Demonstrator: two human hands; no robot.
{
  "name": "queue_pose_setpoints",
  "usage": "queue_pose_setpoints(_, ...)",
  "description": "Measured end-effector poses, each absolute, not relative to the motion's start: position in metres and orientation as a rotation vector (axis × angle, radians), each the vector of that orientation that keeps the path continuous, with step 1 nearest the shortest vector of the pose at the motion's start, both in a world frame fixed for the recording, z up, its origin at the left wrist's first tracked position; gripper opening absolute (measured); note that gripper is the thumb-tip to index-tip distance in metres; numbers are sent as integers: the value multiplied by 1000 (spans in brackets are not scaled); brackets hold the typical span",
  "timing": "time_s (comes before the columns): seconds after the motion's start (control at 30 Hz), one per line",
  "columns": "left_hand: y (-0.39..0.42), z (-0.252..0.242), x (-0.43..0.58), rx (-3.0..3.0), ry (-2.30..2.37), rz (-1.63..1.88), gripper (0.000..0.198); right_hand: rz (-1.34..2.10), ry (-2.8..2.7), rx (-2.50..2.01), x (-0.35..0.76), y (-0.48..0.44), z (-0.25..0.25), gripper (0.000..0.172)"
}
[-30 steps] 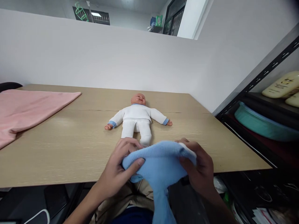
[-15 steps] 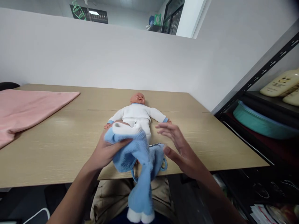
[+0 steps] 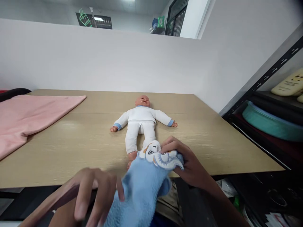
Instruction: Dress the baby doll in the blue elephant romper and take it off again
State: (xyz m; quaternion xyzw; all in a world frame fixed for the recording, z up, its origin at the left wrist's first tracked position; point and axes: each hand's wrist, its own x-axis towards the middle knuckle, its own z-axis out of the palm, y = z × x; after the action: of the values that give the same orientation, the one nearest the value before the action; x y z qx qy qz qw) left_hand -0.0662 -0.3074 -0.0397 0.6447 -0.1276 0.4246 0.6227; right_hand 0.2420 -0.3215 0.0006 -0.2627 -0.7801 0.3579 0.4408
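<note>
A blue fleecy baby garment (image 3: 139, 192) hangs over the front edge of the table, its white embroidered face patch turned up. My right hand (image 3: 187, 162) is closed on the patch end, with thumb and fingers pinching the cloth. To the left of the garment, my left hand (image 3: 99, 192) has its fingers apart and bent downward, slightly blurred. One of its fingertips overlaps the garment's side; whether it touches cannot be told. Beyond them a baby doll (image 3: 142, 116) in white clothes with blue cuffs lies on its back, one foot partly hidden behind the garment.
A pink cloth (image 3: 40, 116) is spread on the left of the wooden table (image 3: 78, 148). On the right, a black shelf rack (image 3: 260, 85) holds a teal basin (image 3: 272, 123) and a pale yellow bottle (image 3: 288, 84). A white partition (image 3: 106, 60) stands behind the table.
The garment has been turned, so its embroidered patch now shows near the doll's feet. My right hand has taken hold of it; my left hand has let go and moved lower left.
</note>
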Motion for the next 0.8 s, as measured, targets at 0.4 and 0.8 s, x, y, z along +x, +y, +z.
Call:
queue_pose_setpoints(0.4,-308,-3,-37,1900,753,863,31,697,-2192,-467,233,-306,35,42)
queue_pose_setpoints(0.8,-309,1,-36,2095,946,1170,20,822,-2415,-804,250,-318,50,70)
